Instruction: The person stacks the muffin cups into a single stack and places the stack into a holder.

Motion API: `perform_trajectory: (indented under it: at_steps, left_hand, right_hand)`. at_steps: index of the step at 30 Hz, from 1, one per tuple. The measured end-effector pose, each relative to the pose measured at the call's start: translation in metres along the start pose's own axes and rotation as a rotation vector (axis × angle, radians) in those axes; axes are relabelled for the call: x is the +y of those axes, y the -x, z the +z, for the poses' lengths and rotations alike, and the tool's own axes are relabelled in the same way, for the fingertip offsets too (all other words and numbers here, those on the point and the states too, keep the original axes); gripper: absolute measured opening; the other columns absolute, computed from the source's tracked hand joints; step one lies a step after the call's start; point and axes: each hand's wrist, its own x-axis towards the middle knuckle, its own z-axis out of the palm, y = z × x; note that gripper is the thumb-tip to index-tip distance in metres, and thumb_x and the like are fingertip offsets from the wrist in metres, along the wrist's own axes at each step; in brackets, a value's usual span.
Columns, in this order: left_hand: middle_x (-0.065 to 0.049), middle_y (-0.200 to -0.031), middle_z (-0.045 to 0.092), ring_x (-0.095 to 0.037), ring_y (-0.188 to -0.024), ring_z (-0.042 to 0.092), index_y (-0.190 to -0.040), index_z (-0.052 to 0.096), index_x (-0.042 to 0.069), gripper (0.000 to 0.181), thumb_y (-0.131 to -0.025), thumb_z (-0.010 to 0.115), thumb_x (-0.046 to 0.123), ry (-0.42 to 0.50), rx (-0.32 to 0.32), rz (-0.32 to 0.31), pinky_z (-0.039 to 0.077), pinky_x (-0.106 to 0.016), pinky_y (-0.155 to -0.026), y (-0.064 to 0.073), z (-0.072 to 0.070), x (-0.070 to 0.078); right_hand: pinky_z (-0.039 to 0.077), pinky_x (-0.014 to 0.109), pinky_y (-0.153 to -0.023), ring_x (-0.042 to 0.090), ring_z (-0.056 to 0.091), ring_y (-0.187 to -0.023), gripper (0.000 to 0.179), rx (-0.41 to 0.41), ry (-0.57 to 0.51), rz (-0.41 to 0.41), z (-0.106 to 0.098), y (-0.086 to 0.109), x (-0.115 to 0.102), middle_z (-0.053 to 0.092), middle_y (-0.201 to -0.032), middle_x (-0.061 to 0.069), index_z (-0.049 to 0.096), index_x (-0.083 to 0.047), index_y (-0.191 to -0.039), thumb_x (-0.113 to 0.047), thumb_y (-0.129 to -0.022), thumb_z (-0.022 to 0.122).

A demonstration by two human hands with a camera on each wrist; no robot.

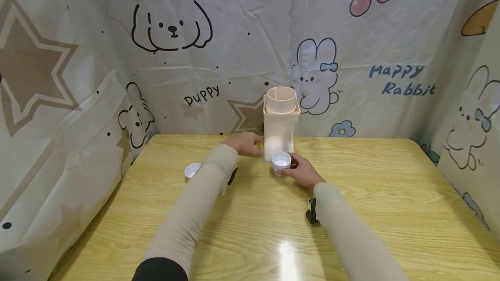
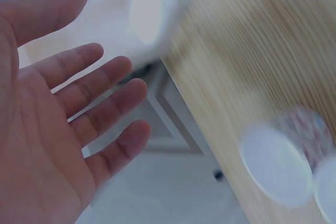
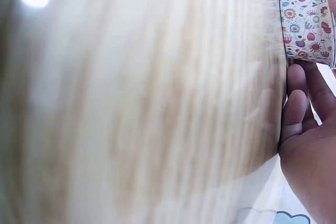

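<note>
A small paper cup (image 1: 281, 161) stands on the table in front of a cream dispenser (image 1: 279, 131). My right hand (image 1: 304, 171) holds this cup from its right side, with thumb and fingers around it. In the right wrist view, the cup (image 3: 308, 27) shows a colourful flower print. Beside the dispenser's left side is my left hand (image 1: 245, 143). In the left wrist view its fingers (image 2: 113, 114) are spread and hold nothing. Another white cup (image 1: 192, 170) is farther left, partly hidden by the left sleeve. Two blurred white cup mouths appear low in the left wrist view, one cup (image 2: 275, 165) beside another (image 2: 328, 187).
The wooden table (image 1: 250, 224) ends at a patterned cloth wall (image 1: 242, 55) close behind the dispenser. Similar cloth hangs along both sides. A round cream tube (image 1: 281, 99) rises from the dispenser's square top. Small black devices sit at both wrists.
</note>
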Motion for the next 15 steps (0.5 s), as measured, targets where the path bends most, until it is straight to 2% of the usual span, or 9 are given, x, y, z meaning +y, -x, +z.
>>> perform_trajectory:
  at_steps: [4,9,15]
  left_hand:
    - [-0.011,-0.15,0.051,-0.029,-0.137,0.05,-0.15,0.044,0.011,0.063,-0.094,0.062,0.035,0.016,-0.01,-0.088,0.043,-0.046,-0.112,0.011,-0.003,-0.026]
    - [-0.015,-0.148,0.052,-0.032,-0.135,0.051,-0.149,0.045,0.008,0.063,-0.094,0.062,0.033,-0.01,-0.012,-0.151,0.045,-0.046,-0.11,0.025,-0.003,-0.054]
    - [-0.014,-0.15,0.05,-0.032,-0.138,0.049,-0.148,0.045,0.006,0.064,-0.094,0.064,0.035,-0.018,-0.027,-0.238,0.042,-0.046,-0.113,0.044,-0.002,-0.063]
  right_hand:
    - [0.045,0.049,-0.106,0.035,0.055,-0.123,0.068,-0.003,0.008,-0.003,-0.001,0.001,-0.002,0.056,-0.138,0.02,0.044,-0.004,-0.146,-0.021,-0.088,0.075]
    - [0.044,0.05,-0.107,0.034,0.055,-0.123,0.07,-0.005,0.025,-0.001,-0.001,0.0,-0.003,0.056,-0.138,0.02,0.043,-0.004,-0.147,-0.024,-0.088,0.075]
    - [0.043,0.05,-0.108,0.034,0.054,-0.125,0.07,-0.008,0.023,0.007,0.0,0.0,-0.001,0.055,-0.139,0.02,0.043,-0.005,-0.147,-0.025,-0.088,0.075]
